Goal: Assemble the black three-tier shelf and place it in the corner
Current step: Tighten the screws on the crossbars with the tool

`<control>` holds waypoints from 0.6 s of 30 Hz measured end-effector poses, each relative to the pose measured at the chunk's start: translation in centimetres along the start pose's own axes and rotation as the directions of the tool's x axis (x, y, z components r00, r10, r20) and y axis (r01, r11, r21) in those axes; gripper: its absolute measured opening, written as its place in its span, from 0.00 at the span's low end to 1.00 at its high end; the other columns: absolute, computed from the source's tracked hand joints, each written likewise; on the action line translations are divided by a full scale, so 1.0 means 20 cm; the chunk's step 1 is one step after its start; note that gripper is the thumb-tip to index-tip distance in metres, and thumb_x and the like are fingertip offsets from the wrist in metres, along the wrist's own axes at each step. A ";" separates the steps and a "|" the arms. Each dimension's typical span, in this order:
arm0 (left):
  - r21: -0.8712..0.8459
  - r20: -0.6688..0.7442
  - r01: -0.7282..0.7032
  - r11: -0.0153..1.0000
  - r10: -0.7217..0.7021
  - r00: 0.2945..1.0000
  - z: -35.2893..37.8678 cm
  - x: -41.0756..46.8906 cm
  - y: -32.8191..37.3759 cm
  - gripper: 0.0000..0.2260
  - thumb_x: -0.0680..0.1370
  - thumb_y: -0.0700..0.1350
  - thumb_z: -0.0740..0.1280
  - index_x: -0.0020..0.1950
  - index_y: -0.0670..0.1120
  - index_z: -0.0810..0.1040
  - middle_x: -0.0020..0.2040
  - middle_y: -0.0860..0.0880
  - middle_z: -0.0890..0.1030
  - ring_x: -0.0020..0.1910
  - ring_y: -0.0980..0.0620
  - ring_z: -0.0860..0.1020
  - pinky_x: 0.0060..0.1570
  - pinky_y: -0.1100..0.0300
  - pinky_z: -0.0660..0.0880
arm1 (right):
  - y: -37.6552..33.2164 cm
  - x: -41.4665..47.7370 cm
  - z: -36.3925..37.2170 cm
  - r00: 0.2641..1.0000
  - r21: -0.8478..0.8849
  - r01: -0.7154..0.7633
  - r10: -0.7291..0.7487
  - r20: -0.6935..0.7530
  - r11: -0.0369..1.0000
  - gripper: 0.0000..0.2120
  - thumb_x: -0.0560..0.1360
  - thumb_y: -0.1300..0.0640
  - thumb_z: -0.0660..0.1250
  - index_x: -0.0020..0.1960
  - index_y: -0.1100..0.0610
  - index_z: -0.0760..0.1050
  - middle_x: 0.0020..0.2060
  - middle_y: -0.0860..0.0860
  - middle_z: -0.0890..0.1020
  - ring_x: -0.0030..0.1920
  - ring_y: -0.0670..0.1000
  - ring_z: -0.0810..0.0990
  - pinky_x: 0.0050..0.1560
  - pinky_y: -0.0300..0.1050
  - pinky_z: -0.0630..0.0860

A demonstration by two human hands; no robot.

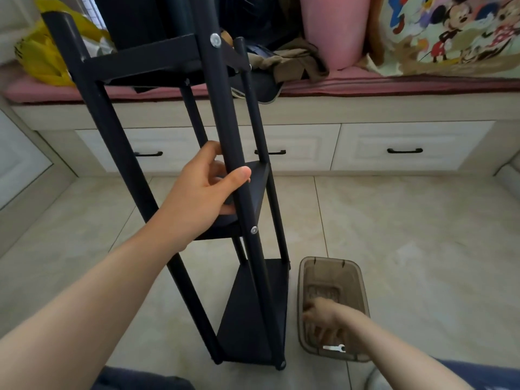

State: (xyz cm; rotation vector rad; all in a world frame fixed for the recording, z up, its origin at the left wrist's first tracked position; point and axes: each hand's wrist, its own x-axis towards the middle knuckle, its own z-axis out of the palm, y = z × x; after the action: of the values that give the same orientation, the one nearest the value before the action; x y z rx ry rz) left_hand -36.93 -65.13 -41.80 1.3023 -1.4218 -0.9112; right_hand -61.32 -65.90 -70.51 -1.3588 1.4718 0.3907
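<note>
two hands: left hand (202, 190) grips a shelf post (226, 108), right hand (323, 319) in tray (332, 263), grip unclear.

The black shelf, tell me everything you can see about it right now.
The black shelf stands on the tiled floor in front of a window seat with drawers. It has three flat tiers joined by four round posts, matte and metal-looking, with silver screws at the joints and small feet below. The left hand grips one front post between the top and middle tiers. A brown plastic box sits close beside its base, on the right.
</note>
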 end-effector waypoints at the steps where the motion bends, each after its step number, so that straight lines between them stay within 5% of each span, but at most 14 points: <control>1: -0.001 0.001 0.001 1.000 -0.001 1.000 0.00 0.00 0.00 0.07 0.81 0.45 0.69 0.56 0.55 0.75 0.48 0.48 0.84 0.49 0.53 0.85 0.41 0.56 0.84 | 0.01 0.01 -0.02 1.000 -0.010 0.006 -0.006 -0.015 1.000 0.18 0.83 0.52 0.60 0.70 0.58 0.68 0.58 0.59 0.81 0.49 0.56 0.86 0.50 0.55 0.83; 6: 0.006 0.011 0.004 1.000 -0.004 1.000 0.00 -0.01 0.01 0.08 0.81 0.46 0.68 0.57 0.56 0.74 0.47 0.52 0.85 0.50 0.55 0.85 0.40 0.58 0.84 | 0.07 0.08 -0.04 0.993 -0.255 -0.043 0.012 -0.121 0.966 0.16 0.79 0.60 0.64 0.66 0.60 0.73 0.61 0.60 0.80 0.60 0.58 0.81 0.54 0.45 0.77; 9: 0.013 0.010 0.006 1.000 -0.007 1.000 0.00 -0.02 0.01 0.07 0.81 0.45 0.68 0.57 0.55 0.74 0.47 0.52 0.85 0.50 0.55 0.85 0.40 0.58 0.83 | 0.13 0.12 0.04 0.986 -0.394 -0.085 0.021 -0.165 0.915 0.19 0.77 0.57 0.66 0.66 0.59 0.74 0.64 0.59 0.78 0.64 0.59 0.77 0.58 0.48 0.73; 18: 0.054 0.000 -0.001 0.999 0.001 1.000 0.03 -0.02 0.02 0.07 0.81 0.46 0.68 0.57 0.54 0.75 0.46 0.49 0.85 0.49 0.50 0.85 0.43 0.51 0.84 | 0.21 0.25 0.15 0.993 -0.406 -0.029 -0.020 -0.116 0.913 0.19 0.79 0.54 0.64 0.68 0.58 0.74 0.65 0.59 0.77 0.66 0.60 0.75 0.64 0.53 0.71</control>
State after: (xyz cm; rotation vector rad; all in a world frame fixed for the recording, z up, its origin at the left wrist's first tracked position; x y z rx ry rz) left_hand -37.62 -64.70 -41.74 1.3409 -1.4558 -0.8775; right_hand -62.56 -64.88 -77.51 -1.7339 1.5455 0.6584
